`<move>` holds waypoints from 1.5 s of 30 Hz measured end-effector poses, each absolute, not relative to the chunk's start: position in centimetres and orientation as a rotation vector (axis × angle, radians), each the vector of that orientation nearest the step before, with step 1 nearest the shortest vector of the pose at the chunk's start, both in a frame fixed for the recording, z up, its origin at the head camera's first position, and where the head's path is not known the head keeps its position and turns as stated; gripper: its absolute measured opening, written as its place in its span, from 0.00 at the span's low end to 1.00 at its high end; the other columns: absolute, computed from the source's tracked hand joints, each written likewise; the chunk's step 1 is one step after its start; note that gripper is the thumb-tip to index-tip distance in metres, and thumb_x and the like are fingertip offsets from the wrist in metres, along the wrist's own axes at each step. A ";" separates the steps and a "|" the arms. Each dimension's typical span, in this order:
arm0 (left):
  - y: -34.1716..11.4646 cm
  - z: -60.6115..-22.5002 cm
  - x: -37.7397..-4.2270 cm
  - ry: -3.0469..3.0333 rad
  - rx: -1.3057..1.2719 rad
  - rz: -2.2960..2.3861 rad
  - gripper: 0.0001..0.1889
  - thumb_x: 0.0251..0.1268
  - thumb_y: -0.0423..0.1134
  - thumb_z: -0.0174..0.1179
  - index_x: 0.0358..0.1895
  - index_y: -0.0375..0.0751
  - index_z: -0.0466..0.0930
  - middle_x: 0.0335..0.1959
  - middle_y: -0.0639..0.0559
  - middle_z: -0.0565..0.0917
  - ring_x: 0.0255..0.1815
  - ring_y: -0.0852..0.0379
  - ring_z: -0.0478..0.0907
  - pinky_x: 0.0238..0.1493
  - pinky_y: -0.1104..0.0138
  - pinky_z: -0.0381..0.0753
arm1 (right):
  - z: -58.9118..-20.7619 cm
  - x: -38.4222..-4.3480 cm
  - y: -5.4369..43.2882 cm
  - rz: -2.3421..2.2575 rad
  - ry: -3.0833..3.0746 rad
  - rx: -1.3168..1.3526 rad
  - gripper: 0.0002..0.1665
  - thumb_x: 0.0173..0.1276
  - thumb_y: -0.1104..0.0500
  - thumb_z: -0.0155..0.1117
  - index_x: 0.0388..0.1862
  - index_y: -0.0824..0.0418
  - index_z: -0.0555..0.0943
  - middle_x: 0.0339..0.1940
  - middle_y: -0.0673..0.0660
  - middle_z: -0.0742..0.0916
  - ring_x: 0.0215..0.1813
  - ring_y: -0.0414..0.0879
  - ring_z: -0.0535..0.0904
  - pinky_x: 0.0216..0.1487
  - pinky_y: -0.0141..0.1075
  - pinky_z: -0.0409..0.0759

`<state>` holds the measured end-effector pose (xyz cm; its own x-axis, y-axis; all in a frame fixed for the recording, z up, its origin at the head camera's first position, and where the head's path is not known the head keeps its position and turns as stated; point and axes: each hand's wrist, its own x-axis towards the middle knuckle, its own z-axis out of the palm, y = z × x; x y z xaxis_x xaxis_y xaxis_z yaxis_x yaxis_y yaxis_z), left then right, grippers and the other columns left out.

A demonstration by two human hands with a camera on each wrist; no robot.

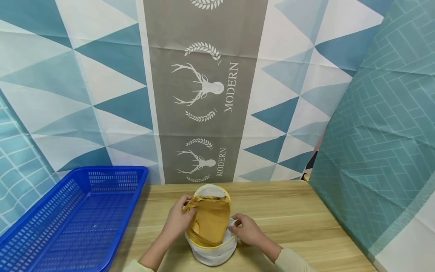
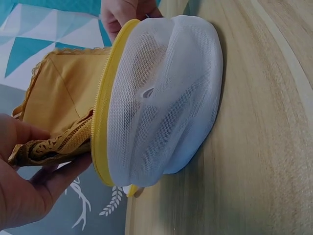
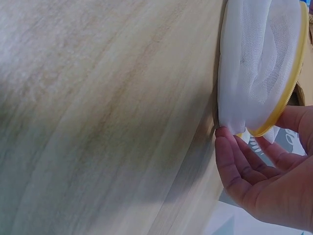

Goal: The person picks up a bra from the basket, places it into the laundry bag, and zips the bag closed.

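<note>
A round white mesh laundry bag (image 1: 215,256) with a yellow zipper edge stands unzipped on the wooden table, its lid folded back behind it. Partly inside its mouth is a mustard garment (image 1: 212,217) with lace trim; how it is folded hides its exact kind. My left hand (image 1: 179,216) pinches the garment's lace edge (image 2: 61,142) between thumb and fingers, just above the bag's left rim. At the right side of the bag, my right hand (image 1: 247,229) grips the zippered rim, thumb on the yellow band in the right wrist view and fingers around the mesh (image 3: 244,63).
A large blue plastic basket (image 1: 130,211) with perforated walls stands to the left. Wooden tabletop (image 1: 289,215) extends to the right of the bag. Patterned cloth (image 1: 204,124) hangs behind the table, and a teal sheet (image 1: 380,151) borders its right side.
</note>
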<state>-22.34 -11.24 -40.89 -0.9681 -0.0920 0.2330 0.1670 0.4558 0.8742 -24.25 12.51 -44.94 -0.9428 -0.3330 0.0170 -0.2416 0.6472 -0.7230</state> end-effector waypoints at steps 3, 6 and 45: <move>-11.1 -41.0 -22.4 -2.466 -0.083 -1.462 0.10 0.56 0.30 0.61 0.40 0.45 0.77 0.38 0.45 0.79 0.33 0.56 0.73 0.34 0.67 0.73 | -44.9 -24.2 12.5 -1.182 2.748 -0.480 0.21 0.62 0.57 0.64 0.51 0.67 0.76 0.35 0.57 0.82 0.34 0.44 0.74 0.30 0.33 0.73; -11.0 -41.2 -22.4 -2.471 -0.102 -1.410 0.10 0.55 0.29 0.61 0.40 0.45 0.78 0.37 0.47 0.81 0.38 0.54 0.75 0.39 0.64 0.74 | -44.9 -24.1 12.5 -1.194 2.740 -0.477 0.22 0.63 0.57 0.64 0.52 0.68 0.76 0.36 0.58 0.82 0.33 0.43 0.75 0.29 0.33 0.73; -9.5 -41.5 -22.5 -2.599 -0.360 -0.855 0.14 0.49 0.24 0.62 0.40 0.41 0.81 0.39 0.48 0.83 0.43 0.50 0.81 0.45 0.56 0.79 | -45.4 -24.3 12.5 -1.291 2.742 -0.506 0.09 0.59 0.68 0.58 0.40 0.66 0.79 0.36 0.57 0.82 0.29 0.40 0.75 0.26 0.29 0.74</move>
<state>-22.53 -9.50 -41.47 -0.8952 0.1218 0.4287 0.3524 0.7823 0.5137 -24.32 12.50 -45.40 -0.9434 -0.3224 0.0772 -0.2649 0.5930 -0.7604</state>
